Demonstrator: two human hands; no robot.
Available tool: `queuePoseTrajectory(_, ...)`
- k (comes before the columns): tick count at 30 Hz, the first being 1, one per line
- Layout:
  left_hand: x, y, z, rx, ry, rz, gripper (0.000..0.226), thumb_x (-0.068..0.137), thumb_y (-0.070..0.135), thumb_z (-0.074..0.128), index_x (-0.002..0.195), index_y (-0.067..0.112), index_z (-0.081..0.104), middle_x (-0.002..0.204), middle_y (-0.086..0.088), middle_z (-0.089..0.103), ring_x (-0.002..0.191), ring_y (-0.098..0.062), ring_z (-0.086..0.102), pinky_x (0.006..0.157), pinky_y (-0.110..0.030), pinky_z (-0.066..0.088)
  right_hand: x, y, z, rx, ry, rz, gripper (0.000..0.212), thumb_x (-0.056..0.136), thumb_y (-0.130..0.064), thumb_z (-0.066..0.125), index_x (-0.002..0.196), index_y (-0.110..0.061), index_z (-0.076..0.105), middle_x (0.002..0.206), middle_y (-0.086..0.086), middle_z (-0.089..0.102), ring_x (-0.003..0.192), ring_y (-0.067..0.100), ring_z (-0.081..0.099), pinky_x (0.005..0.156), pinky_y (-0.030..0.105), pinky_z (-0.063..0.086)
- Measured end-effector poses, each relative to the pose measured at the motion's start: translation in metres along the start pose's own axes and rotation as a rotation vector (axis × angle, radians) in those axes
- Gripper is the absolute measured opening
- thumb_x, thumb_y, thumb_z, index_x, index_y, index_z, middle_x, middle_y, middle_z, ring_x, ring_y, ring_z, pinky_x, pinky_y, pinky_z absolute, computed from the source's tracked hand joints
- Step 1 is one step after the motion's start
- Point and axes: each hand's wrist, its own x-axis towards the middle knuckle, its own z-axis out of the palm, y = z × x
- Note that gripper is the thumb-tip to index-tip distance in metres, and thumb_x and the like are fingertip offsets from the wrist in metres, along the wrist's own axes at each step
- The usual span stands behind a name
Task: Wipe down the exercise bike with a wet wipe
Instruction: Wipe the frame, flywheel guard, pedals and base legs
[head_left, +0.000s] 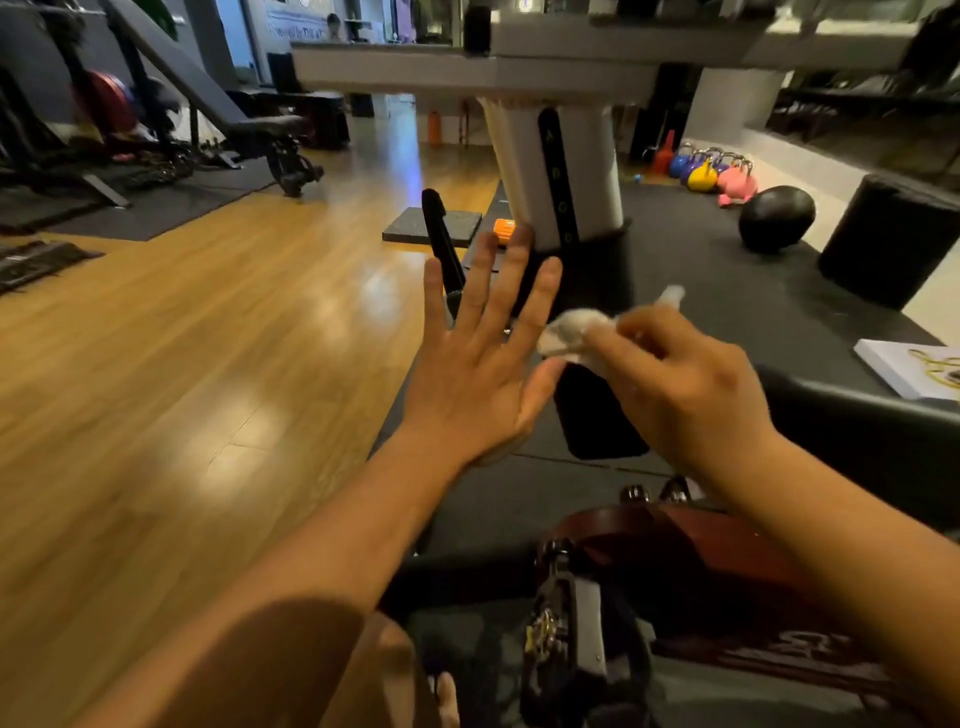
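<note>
Left hand (478, 374) raised flat, back to the camera, fingers straight and spread, grasping nothing. Fingertips overlap the lower edge of the exercise bike's white column (566, 166), where it enters a black sleeve.

Right hand (685, 395) curled, fingertips pinching a crumpled white wet wipe (571, 332). Wipe sits in front of the black sleeve, just beside the left index finger and thumb. Cannot tell whether it touches the bike; it is motion-blurred.

Pedal (566, 623) and dark red housing (675, 561) low in view, under the right forearm.

Bike stands on a black mat (727, 280); its left edge runs diagonally under the left wrist. Beyond that edge, a broad stretch of wooden floor (182, 364) reaches to a weight bench (249, 124) far left. Right side tighter: black ball (776, 218), black cylinder (893, 239), kettlebells (706, 174) along the wall.
</note>
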Motion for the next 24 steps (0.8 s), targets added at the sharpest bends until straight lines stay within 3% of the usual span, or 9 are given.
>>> queuePoseTrajectory(2, 0.001, 0.004, 0.0, -0.021, 0.005, -0.033, 0.074, 0.097, 0.05, 0.036, 0.155, 0.011, 0.009, 0.162, -0.023, 0.01, 0.15, -0.04, 0.005, 0.116, -0.067, 0.007, 0.021, -0.006, 0.0, 0.027, 0.098, 0.054, 0.018, 0.088, -0.011, 0.067, 0.105, -0.004, 0.071, 0.088, 0.015, 0.062, 0.056, 0.027, 0.054, 0.044, 0.032, 0.048)
queuePoseTrajectory(3, 0.0, 0.005, 0.0, -0.031, 0.008, -0.037, 0.076, 0.097, 0.049, 0.039, 0.155, 0.01, 0.01, 0.161, -0.024, 0.01, 0.15, -0.04, 0.005, 0.117, -0.066, 0.006, 0.015, -0.01, 0.006, 0.043, 0.07, 0.031, 0.019, 0.088, -0.01, 0.067, 0.105, -0.004, 0.07, 0.087, 0.015, 0.062, 0.057, 0.027, 0.055, 0.044, 0.032, 0.048)
queuePoseTrajectory(6, -0.008, 0.008, 0.004, -0.021, -0.006, 0.017, 0.082, 0.092, 0.049, 0.047, 0.155, 0.008, 0.014, 0.16, -0.027, 0.007, 0.15, -0.041, 0.005, 0.117, -0.066, 0.004, -0.042, -0.011, 0.025, 0.054, -0.175, -0.098, 0.026, 0.081, -0.004, 0.068, 0.107, -0.001, 0.068, 0.087, 0.017, 0.061, 0.051, 0.029, 0.055, 0.037, 0.033, 0.046)
queuePoseTrajectory(8, -0.017, 0.01, 0.006, 0.014, -0.029, 0.021, 0.082, 0.092, 0.046, 0.046, 0.156, 0.011, 0.01, 0.161, -0.022, 0.003, 0.15, -0.039, 0.002, 0.117, -0.065, 0.002, -0.069, -0.003, 0.022, 0.047, -0.338, -0.1, 0.033, 0.071, -0.001, 0.076, 0.103, -0.002, 0.069, 0.087, 0.017, 0.062, 0.047, 0.029, 0.055, 0.035, 0.03, 0.043)
queuePoseTrajectory(10, -0.027, 0.015, 0.009, 0.013, -0.066, 0.027, 0.08, 0.093, 0.046, 0.042, 0.157, 0.011, 0.009, 0.162, -0.017, -0.002, 0.15, -0.038, -0.001, 0.117, -0.065, 0.001, -0.072, 0.002, 0.01, 0.043, -0.385, -0.055, 0.035, 0.066, -0.003, 0.081, 0.099, -0.004, 0.07, 0.088, 0.017, 0.061, 0.045, 0.029, 0.053, 0.035, 0.029, 0.041)
queuePoseTrajectory(13, -0.035, 0.036, 0.015, 0.009, -0.111, 0.063, 0.081, 0.094, 0.048, 0.039, 0.157, 0.008, 0.009, 0.163, -0.016, -0.003, 0.15, -0.038, -0.002, 0.115, -0.068, 0.003, -0.044, 0.013, -0.008, 0.009, -0.176, 0.092, 0.011, 0.082, -0.009, 0.071, 0.093, -0.006, 0.07, 0.086, 0.017, 0.059, 0.049, 0.031, 0.052, 0.04, 0.034, 0.048)
queuePoseTrajectory(16, -0.032, 0.066, 0.02, -0.053, -0.102, 0.101, 0.082, 0.093, 0.047, 0.041, 0.157, 0.006, 0.011, 0.163, -0.018, 0.001, 0.15, -0.037, -0.001, 0.114, -0.07, 0.005, -0.025, 0.039, -0.013, -0.017, 0.093, 0.383, 0.011, 0.089, -0.006, 0.059, 0.089, -0.002, 0.069, 0.089, 0.019, 0.06, 0.061, 0.032, 0.056, 0.054, 0.039, 0.053)
queuePoseTrajectory(20, -0.022, 0.092, 0.032, -0.099, -0.056, 0.154, 0.081, 0.093, 0.045, 0.045, 0.156, 0.003, 0.015, 0.163, -0.02, 0.005, 0.151, -0.038, 0.003, 0.116, -0.068, 0.003, -0.043, 0.059, -0.022, 0.041, 0.142, 0.336, 0.013, 0.085, -0.002, 0.058, 0.079, 0.002, 0.068, 0.086, 0.018, 0.063, 0.071, 0.026, 0.059, 0.066, 0.022, 0.046)
queuePoseTrajectory(24, -0.018, 0.11, 0.042, -0.072, -0.094, 0.125, 0.085, 0.093, 0.047, 0.044, 0.156, 0.003, 0.008, 0.163, -0.022, 0.003, 0.15, -0.039, -0.001, 0.113, -0.071, -0.002, -0.061, 0.075, -0.051, 0.069, 0.136, 0.4, 0.008, 0.078, -0.007, 0.067, 0.083, -0.003, 0.07, 0.082, 0.013, 0.064, 0.073, 0.019, 0.056, 0.065, 0.016, 0.035)
